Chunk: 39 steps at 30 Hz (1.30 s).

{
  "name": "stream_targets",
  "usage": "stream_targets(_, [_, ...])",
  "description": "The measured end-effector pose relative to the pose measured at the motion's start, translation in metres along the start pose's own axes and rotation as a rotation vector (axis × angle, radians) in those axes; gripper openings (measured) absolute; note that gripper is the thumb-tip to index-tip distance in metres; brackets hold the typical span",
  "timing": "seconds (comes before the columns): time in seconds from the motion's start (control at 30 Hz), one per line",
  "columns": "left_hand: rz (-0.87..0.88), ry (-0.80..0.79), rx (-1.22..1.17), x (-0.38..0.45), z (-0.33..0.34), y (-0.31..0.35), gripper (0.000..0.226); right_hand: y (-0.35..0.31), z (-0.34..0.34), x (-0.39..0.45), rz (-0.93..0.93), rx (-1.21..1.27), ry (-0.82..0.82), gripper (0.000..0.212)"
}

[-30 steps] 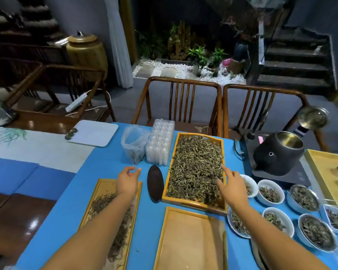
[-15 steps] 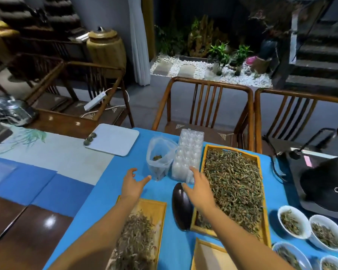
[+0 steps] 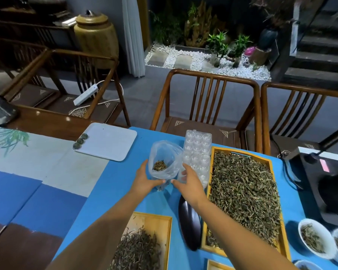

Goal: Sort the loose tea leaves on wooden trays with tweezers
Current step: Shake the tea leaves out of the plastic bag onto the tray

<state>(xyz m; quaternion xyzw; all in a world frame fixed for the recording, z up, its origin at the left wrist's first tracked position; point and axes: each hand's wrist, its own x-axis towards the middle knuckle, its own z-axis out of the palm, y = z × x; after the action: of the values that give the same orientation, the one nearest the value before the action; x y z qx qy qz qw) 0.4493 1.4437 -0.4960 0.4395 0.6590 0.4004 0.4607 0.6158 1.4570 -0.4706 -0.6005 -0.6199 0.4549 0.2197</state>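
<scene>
A clear plastic bag with a little tea in its bottom stands open on the blue cloth. My left hand holds its left side and my right hand holds its right side, thumbs nearly meeting at its base. A long wooden tray heaped with loose tea leaves lies to the right. A second wooden tray with darker leaves sits at the lower middle. No tweezers are visible.
A clear plastic cup tray stands behind the bag. A dark oval scoop lies between the trays. A white board with small discs is at the left, white bowls of tea at the lower right, a black appliance and wooden chairs beyond.
Both hands moved forward from the trays and closed on the plastic bag. The view swung left and nearer to the table.
</scene>
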Motion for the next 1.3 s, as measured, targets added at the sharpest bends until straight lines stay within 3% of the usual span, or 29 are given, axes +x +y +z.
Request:
stream_targets(0.13, [0.049, -0.007, -0.051, 0.009, 0.004, 0.003, 0.086, 0.003, 0.006, 0.003, 0.004, 0.006, 0.038, 0.066])
stream_targets(0.27, [-0.007, 0.053, -0.044, 0.013, 0.005, -0.002, 0.057, 0.002, 0.006, 0.003, -0.002, 0.019, 0.041, 0.065])
stream_targets(0.77, [0.016, 0.141, -0.065, -0.001, -0.008, -0.004, 0.025, -0.003, 0.006, -0.008, -0.006, 0.018, 0.004, 0.063])
stream_targets(1.3, [0.144, -0.126, -0.043, -0.066, -0.014, 0.066, 0.032, 0.019, -0.028, -0.046, 0.014, 0.235, -0.182, 0.099])
